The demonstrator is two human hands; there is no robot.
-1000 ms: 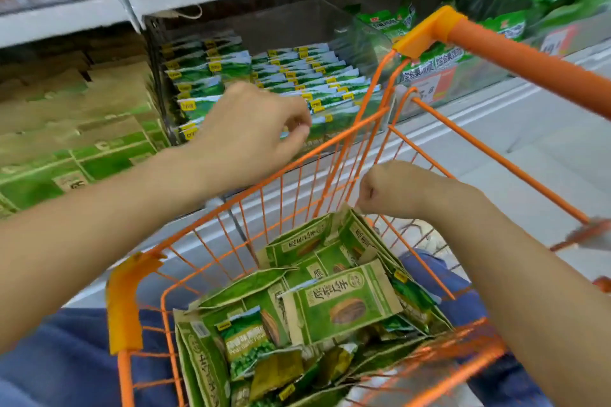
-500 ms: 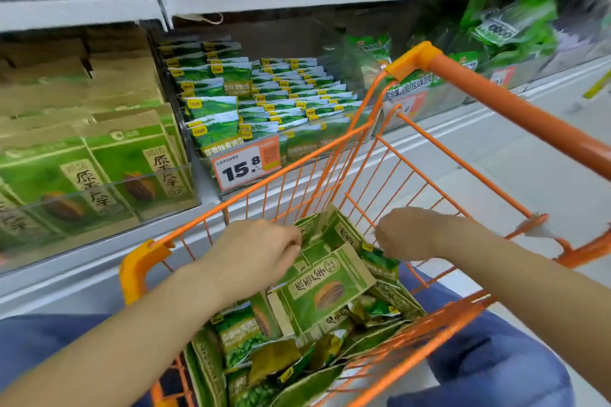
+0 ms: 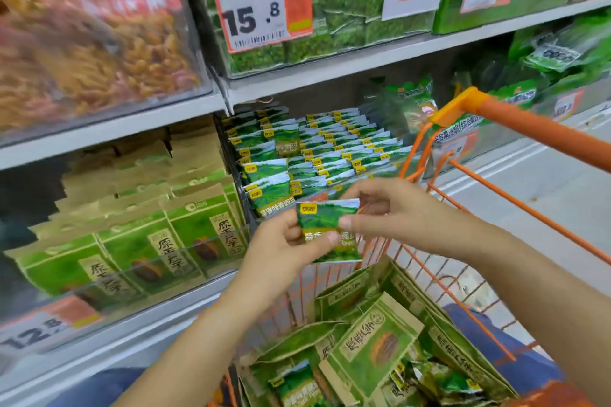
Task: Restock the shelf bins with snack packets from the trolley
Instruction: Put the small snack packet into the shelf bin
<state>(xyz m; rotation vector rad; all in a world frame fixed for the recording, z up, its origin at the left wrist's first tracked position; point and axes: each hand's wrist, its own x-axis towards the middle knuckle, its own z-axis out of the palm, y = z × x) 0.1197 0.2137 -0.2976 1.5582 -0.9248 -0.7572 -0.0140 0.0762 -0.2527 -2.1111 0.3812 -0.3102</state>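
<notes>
Shelves (image 3: 330, 74) of green snacks fill the frame's upper half. At centre, both grips pinch one green packet (image 3: 325, 225): left hand (image 3: 284, 246) at its lower left, right hand (image 3: 380, 211) at its right edge, above the orange trolley (image 3: 529, 129) at lower right.
</notes>
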